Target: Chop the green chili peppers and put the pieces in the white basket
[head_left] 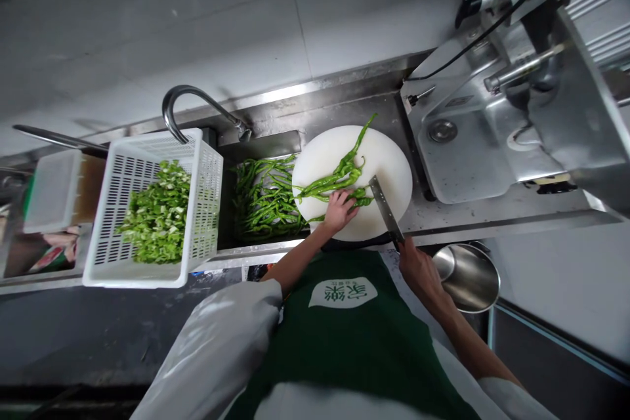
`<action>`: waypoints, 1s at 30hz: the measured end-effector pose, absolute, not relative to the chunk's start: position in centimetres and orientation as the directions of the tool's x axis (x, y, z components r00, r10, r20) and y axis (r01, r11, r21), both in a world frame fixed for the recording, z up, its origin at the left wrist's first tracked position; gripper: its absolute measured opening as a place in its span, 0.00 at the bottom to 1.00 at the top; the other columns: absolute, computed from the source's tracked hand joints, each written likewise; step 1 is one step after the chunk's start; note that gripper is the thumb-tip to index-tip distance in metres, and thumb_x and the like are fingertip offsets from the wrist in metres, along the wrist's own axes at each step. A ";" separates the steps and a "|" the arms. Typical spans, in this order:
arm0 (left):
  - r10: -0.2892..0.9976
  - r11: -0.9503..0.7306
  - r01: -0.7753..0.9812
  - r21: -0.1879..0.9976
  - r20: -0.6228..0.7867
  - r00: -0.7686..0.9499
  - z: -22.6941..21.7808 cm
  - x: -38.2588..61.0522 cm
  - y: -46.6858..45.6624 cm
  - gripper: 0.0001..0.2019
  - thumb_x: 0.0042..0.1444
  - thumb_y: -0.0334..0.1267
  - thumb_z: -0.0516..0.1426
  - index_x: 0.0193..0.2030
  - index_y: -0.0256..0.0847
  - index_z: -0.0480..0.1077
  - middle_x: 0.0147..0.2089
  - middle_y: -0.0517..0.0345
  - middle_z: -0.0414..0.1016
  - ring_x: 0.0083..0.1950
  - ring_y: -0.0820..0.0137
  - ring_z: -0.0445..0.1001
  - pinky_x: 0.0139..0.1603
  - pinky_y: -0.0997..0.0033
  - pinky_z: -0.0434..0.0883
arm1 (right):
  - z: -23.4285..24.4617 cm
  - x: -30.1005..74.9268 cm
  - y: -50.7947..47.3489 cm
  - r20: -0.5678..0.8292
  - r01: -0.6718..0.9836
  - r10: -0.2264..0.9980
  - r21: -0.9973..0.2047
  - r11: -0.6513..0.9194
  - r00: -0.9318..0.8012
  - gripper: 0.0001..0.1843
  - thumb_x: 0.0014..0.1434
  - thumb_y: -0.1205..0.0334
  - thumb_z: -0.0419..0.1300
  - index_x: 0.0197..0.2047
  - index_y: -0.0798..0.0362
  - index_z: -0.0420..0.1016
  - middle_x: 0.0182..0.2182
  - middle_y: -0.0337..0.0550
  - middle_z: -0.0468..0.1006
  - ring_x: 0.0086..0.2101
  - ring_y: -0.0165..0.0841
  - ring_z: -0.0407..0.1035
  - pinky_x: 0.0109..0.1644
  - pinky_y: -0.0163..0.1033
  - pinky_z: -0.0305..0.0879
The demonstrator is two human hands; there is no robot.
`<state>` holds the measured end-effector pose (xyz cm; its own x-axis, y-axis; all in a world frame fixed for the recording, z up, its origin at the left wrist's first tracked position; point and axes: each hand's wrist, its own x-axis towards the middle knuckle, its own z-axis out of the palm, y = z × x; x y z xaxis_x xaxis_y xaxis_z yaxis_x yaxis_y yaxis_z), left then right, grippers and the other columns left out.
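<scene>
Long green chili peppers lie in a loose bunch across the round white cutting board. My left hand rests on the near peppers with its fingers curled over them, holding them against the board. In my right hand is a kitchen knife, gripped by its handle. The blade points away from me over the board's right half, just right of the pepper ends and apart from my left fingers. To the left of the board, many more green peppers fill the sink.
A white plastic basket of chopped green pieces stands left of the sink, under a curved faucet. A metal slicing machine sits on the right. Below the counter edge is a steel pot. The wall runs behind.
</scene>
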<state>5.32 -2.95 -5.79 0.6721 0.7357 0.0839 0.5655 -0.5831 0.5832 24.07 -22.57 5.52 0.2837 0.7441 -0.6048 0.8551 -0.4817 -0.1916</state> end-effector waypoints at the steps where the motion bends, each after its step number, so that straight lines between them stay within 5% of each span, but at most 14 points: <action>1: 0.725 -0.591 0.554 0.586 0.084 0.684 -5.9 5.4 -2.8 0.09 0.68 0.42 0.61 0.49 0.44 0.79 0.62 0.46 0.74 0.64 0.52 0.67 0.65 0.47 0.66 | 5.7 23.9 -22.5 -0.611 0.850 0.746 -0.216 -0.481 0.267 0.12 0.78 0.62 0.42 0.51 0.52 0.64 0.32 0.45 0.80 0.30 0.36 0.75 0.32 0.38 0.49; 6: 0.702 -0.609 0.533 0.587 0.086 0.707 -6.5 5.5 -2.2 0.08 0.69 0.41 0.59 0.48 0.42 0.79 0.59 0.46 0.76 0.62 0.54 0.69 0.63 0.50 0.68 | 6.1 23.4 -22.2 -0.621 0.838 0.746 -0.258 -0.482 0.238 0.13 0.79 0.59 0.41 0.49 0.52 0.64 0.29 0.43 0.78 0.27 0.34 0.73 0.30 0.39 0.46; 15: 0.658 -0.640 0.453 0.621 0.139 0.740 -7.2 5.3 -1.9 0.15 0.69 0.39 0.59 0.59 0.40 0.75 0.59 0.45 0.76 0.61 0.55 0.70 0.66 0.51 0.69 | 5.2 24.9 -20.9 -0.644 0.885 0.748 -0.246 -0.397 0.157 0.11 0.78 0.64 0.42 0.50 0.55 0.64 0.28 0.46 0.77 0.28 0.38 0.74 0.31 0.40 0.44; 26: 0.628 -0.683 0.433 0.588 0.169 0.760 -6.3 5.4 -1.0 0.10 0.70 0.38 0.58 0.53 0.41 0.77 0.54 0.47 0.77 0.56 0.58 0.73 0.60 0.54 0.72 | 3.1 25.3 -17.9 -0.619 0.862 0.771 -0.298 -0.410 0.152 0.13 0.77 0.61 0.44 0.51 0.55 0.67 0.33 0.49 0.80 0.35 0.42 0.77 0.35 0.41 0.52; 30: 0.726 -0.639 0.563 0.524 0.169 0.667 -5.4 6.7 1.0 0.10 0.72 0.38 0.55 0.50 0.41 0.78 0.54 0.47 0.77 0.55 0.58 0.73 0.60 0.53 0.72 | 2.8 27.3 -19.5 -0.578 0.862 0.790 -0.274 -0.425 0.206 0.14 0.77 0.59 0.43 0.49 0.53 0.68 0.31 0.47 0.79 0.34 0.41 0.76 0.35 0.40 0.52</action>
<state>6.75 1.02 -5.42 0.6671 0.7256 0.1686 0.5630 -0.6393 0.5237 27.27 -19.54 2.83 0.2058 0.7899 -0.5777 0.8624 -0.4254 -0.2745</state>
